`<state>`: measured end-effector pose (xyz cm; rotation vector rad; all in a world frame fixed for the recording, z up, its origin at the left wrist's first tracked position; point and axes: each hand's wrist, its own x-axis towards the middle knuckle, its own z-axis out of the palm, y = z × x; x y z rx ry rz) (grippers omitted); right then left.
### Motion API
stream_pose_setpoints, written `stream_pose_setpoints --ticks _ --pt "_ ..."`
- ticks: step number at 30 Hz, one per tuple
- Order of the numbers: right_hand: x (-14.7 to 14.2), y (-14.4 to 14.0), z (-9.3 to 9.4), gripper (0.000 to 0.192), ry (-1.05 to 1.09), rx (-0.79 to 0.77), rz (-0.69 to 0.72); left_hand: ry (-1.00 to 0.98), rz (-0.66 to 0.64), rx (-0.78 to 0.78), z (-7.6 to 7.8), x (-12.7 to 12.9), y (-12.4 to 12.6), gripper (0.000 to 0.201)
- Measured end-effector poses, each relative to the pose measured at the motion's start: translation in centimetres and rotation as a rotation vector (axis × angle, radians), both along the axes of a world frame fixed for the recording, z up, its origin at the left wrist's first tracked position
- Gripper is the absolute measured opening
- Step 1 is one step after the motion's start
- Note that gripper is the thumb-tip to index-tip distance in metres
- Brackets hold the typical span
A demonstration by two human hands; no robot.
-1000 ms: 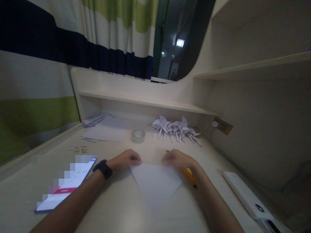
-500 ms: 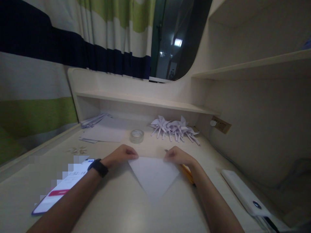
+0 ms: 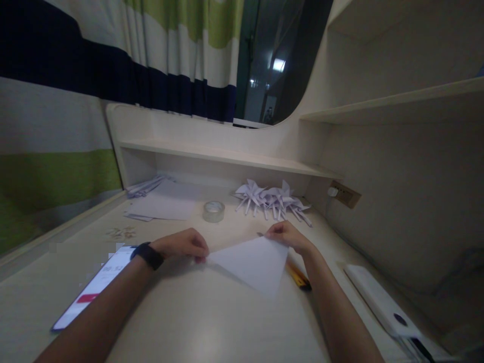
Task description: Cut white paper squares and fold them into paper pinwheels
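A white paper folded into a triangle (image 3: pixel 255 263) lies in front of me on the pale desk (image 3: pixel 196 322). My left hand (image 3: pixel 181 244), with a black watch on its wrist, pinches the triangle's left corner. At the upper right corner my right hand (image 3: pixel 289 237) pinches the paper and lifts that side off the desk. A yellow pencil (image 3: pixel 298 277) lies under the paper's right edge, beside my right wrist.
A lit phone (image 3: pixel 88 292) lies at the left. A tape roll (image 3: pixel 214 211), a heap of folded paper pinwheels (image 3: pixel 274 200) and flat paper sheets (image 3: pixel 164 205) sit at the back under a shelf. A white device (image 3: pixel 381 302) rests at the right.
The triangle lay flat with both hands pressing its top edge. Now my right hand has lifted its corner and the paper has turned, its point swinging right.
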<state>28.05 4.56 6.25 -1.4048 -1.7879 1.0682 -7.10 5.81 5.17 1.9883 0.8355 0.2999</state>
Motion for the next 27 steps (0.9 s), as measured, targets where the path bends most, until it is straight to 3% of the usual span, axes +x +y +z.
stream_pose_setpoints --ticks 3,5,8,10,15,18,20,24,27 --pt "0.7 -0.2 0.3 0.033 0.021 -0.015 0.019 0.073 -0.015 -0.05 0.3 -0.7 0.1 0.027" --pt "0.9 -0.4 0.6 0.032 0.035 -0.028 0.028 0.07 0.051 -0.057 0.6 -0.9 0.1 0.03" --pt "0.3 -0.7 1.0 0.031 0.04 -0.041 0.077 -0.105 0.223 -0.005 0.9 0.1 -0.1 0.036" --pt "-0.7 -0.9 1.1 0.03 0.037 -0.037 0.119 -0.193 0.254 0.042 0.7 1.6 -0.6 0.041" --pt "-4.0 -1.6 0.7 0.029 0.018 -0.004 0.21 -0.175 0.053 0.018 -1.6 5.7 -2.4 0.041" --pt "-5.1 -1.6 0.0 0.029 0.002 0.042 0.212 -0.16 0.038 -0.026 -3.0 6.9 -2.9 0.038" --pt "-5.1 -1.2 -0.3 0.032 0.035 0.122 0.115 -0.195 0.1 -0.027 -3.3 7.1 -2.8 0.037" --pt "-4.4 0.2 -0.6 0.047 0.327 0.324 -0.299 -0.409 0.375 -0.06 -2.6 6.6 -2.4 0.037" --pt "-4.7 0.6 -1.0 0.055 0.533 0.257 -0.408 -0.65 0.547 -0.217 -2.2 6.3 -2.4 0.035"
